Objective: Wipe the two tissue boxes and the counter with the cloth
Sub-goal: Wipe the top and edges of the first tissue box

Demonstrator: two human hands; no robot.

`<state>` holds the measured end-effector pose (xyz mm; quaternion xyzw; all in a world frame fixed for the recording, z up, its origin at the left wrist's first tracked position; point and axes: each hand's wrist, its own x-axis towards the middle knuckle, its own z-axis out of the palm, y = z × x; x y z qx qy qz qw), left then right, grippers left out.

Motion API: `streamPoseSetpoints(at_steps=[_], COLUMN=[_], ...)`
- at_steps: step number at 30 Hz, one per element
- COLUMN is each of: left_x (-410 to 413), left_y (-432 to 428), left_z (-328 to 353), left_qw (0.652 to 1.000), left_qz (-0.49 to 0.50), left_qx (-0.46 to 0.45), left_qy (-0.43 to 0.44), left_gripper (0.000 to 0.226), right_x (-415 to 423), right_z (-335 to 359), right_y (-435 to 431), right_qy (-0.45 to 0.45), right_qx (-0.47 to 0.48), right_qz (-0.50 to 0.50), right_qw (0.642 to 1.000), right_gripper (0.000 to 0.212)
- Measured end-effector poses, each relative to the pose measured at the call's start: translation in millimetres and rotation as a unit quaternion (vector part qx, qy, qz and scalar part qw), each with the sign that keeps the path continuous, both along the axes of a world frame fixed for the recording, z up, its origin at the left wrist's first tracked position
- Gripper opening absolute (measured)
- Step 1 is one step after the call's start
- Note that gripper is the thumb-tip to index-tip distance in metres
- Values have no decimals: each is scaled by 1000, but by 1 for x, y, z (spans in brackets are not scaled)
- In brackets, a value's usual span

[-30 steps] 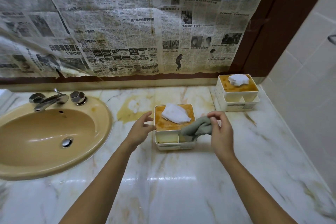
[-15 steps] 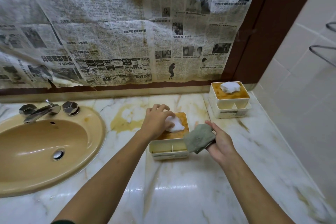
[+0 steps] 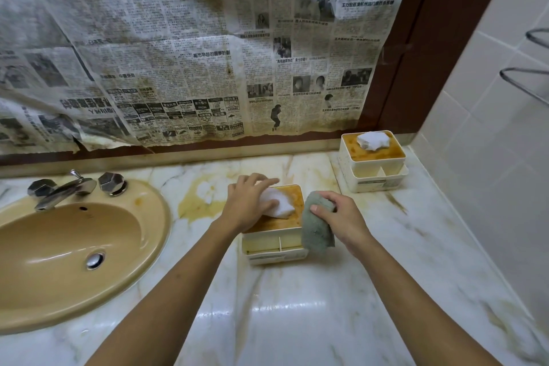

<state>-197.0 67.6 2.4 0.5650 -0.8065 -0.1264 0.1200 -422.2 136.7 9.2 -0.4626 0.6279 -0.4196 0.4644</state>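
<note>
A cream tissue box [image 3: 274, 246] with an orange-brown lid stands mid-counter, a white tissue [image 3: 280, 205] poking from its top. My left hand [image 3: 248, 206] lies flat on the lid and the tissue, fingers spread. My right hand [image 3: 344, 220] grips a grey-green cloth [image 3: 316, 224] and holds it against the box's right side. A second, matching tissue box [image 3: 372, 168] stands at the back right by the wall, untouched. The white marble counter [image 3: 297, 306] carries a yellow-brown stain [image 3: 205, 196] left of the near box.
A tan sink [image 3: 68, 249] with a chrome tap [image 3: 64, 190] fills the left. Stained newspaper [image 3: 193, 47] covers the mirror behind. A tiled wall [image 3: 490, 157] with a metal rack [image 3: 528, 77] bounds the right.
My left hand went from the box's left side onto its lid and stays there. My right hand turned over and brought the cloth up against the box's right side.
</note>
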Motion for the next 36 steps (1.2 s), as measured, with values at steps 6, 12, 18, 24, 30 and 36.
streamPoseSetpoints(at_steps=[6, 12, 18, 24, 30, 36], left_x=[-15, -6, 2, 2, 10, 15], left_y=[-6, -7, -10, -9, -5, -2], left_z=[-4, -9, -12, -9, -7, -15], left_qw=[995, 999, 996, 993, 984, 978], left_qz=[-30, 34, 59, 68, 71, 81], left_qx=[-45, -32, -4, -2, 38, 59], left_qy=[-85, -8, 62, 97, 159, 185], left_gripper=[24, 18, 25, 18, 14, 20], right_x=[9, 13, 23, 29, 30, 35], right_z=[-7, -10, -17, -26, -34, -54], right_y=[-6, -11, -19, -15, -8, -17], right_qy=[30, 66, 85, 139, 154, 352], right_qx=[-13, -47, -47, -54, -136, -168], right_qz=[-48, -87, -89, -27, -57, 19], right_qw=[998, 993, 991, 988, 977, 920], right_gripper=[23, 30, 21, 47, 19, 25])
